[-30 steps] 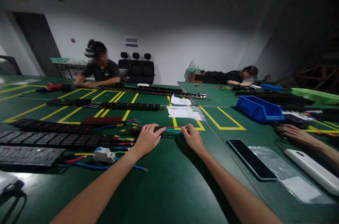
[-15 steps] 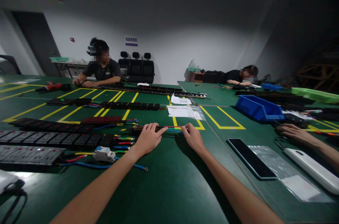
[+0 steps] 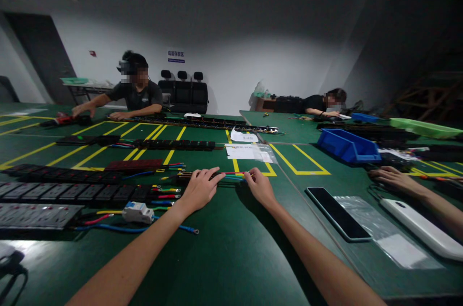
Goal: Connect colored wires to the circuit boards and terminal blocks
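Several thin wires (image 3: 234, 173), red and blue-green among them, stretch between my two hands just above the green table. My left hand (image 3: 202, 189) lies over the wires with its fingers curved round them, the index finger and thumb reaching forward; its grip underneath is partly hidden. At the wires' right end, the thumb and fingers of my right hand (image 3: 258, 185) pinch together on them. Dark wire lengths show just left of my left hand. Nearby on the left lie black socket strips (image 3: 90, 193), with coloured leads ending in ring terminals, and a white circuit breaker (image 3: 137, 212).
To the right lie a phone (image 3: 338, 214), a clear plastic bag (image 3: 361, 214) and a white device (image 3: 419, 226), near another person's hand (image 3: 394, 178). A blue bin (image 3: 349, 146) stands beyond. Paper labels (image 3: 240, 151) lie ahead. Two co-workers sit across the tables.
My view has shifted slightly. My left index finger has lifted and stretched forward; my right hand stays pinched on the wires. The co-worker at left has reached out toward a red tool.
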Demonstrator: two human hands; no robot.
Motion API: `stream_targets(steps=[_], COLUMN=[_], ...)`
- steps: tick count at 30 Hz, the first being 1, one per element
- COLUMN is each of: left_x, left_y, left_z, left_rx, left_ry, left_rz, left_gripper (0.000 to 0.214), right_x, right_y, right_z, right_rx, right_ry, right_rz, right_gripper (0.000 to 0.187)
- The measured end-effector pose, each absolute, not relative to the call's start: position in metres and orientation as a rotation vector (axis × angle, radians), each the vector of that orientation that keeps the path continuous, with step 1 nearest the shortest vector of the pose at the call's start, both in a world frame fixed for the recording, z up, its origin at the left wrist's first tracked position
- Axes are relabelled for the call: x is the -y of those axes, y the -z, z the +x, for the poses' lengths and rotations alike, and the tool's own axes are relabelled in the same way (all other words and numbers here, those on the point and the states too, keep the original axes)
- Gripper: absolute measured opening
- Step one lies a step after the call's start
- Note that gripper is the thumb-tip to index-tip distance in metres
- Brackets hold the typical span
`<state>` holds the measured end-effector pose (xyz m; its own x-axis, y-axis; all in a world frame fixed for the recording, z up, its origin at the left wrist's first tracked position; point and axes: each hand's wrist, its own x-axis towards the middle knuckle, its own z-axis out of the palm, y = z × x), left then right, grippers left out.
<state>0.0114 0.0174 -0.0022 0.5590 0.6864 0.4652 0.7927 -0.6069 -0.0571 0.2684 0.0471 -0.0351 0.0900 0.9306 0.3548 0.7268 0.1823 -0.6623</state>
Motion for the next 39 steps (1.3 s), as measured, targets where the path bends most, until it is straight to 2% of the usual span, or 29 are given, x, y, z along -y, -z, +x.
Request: stream_targets(steps=[39], left_x=[-0.0154], left_y=[0.0006], left_z=[0.0123], left_rx=[1.275], left_ry=[0.619], left_rz=[-2.553], left_gripper=[0.05], right_x=[-0.0457], right_y=[0.0335], right_z=[0.2671], right_rx=[1.704], right_ry=[-0.292], right_rz=[-1.594], right_gripper=[0.033])
